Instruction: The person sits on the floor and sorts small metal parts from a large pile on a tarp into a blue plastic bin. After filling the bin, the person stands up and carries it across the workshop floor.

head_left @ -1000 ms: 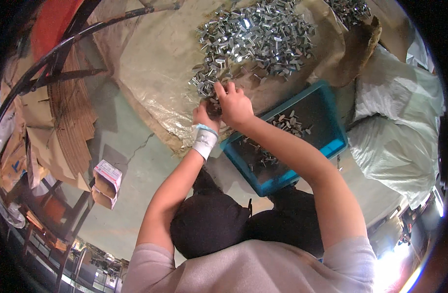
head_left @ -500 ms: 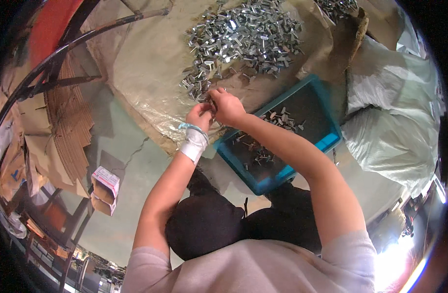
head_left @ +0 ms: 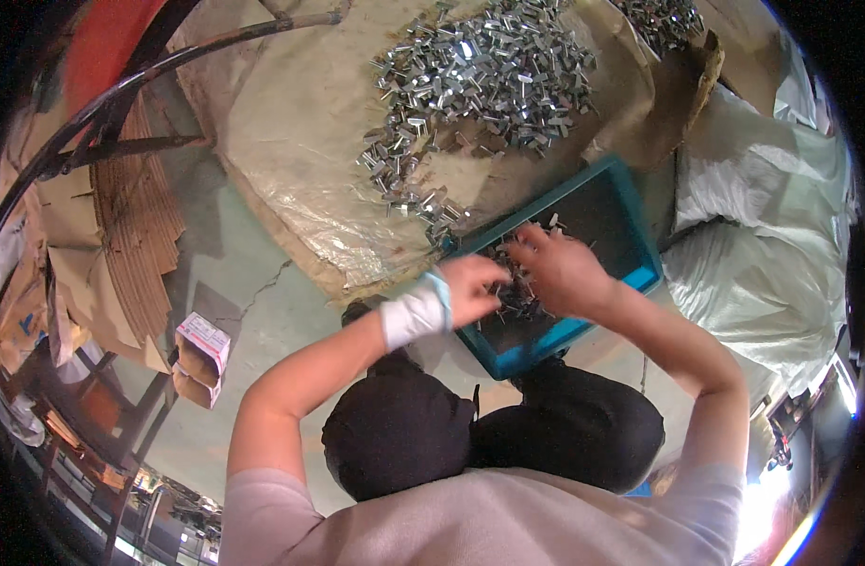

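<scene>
Left hand (head_left: 471, 289) and right hand (head_left: 566, 274) moved, curled, over the tray (head_left: 637, 219).

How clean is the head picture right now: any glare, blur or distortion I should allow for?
Head view: washed-out glare at lower right; blur on the right grip and left grip; bright glints off the piled metal parts; edges bowed by the fisheye toward its dark rim.
</scene>
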The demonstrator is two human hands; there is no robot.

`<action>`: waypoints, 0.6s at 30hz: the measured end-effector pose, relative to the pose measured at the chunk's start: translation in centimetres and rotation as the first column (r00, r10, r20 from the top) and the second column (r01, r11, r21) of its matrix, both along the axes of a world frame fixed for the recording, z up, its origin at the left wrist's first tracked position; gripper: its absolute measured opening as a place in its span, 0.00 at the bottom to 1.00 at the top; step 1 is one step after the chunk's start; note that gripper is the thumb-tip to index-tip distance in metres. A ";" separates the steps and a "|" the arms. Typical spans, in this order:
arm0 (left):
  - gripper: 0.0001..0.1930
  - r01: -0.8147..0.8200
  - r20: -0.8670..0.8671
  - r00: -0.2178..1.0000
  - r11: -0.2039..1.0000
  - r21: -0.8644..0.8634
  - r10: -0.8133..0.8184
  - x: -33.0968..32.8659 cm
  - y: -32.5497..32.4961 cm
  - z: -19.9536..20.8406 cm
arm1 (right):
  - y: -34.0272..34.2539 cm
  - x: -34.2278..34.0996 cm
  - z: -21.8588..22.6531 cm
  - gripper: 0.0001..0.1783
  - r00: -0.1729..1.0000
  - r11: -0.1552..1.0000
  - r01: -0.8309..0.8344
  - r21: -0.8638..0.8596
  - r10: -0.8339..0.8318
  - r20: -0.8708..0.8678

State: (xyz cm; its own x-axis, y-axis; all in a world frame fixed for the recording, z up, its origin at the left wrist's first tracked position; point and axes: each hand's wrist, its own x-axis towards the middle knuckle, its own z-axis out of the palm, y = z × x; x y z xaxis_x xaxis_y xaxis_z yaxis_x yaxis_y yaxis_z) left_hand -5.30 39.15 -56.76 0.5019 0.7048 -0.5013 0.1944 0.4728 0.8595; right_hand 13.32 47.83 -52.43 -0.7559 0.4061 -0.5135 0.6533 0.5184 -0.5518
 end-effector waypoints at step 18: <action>0.45 0.294 -0.852 0.465 0.866 0.404 0.240 -9.1 3.3 -6.7 | -1.7 -12.7 -9.8 0.30 0.925 0.961 0.274 -0.040 -0.252 0.285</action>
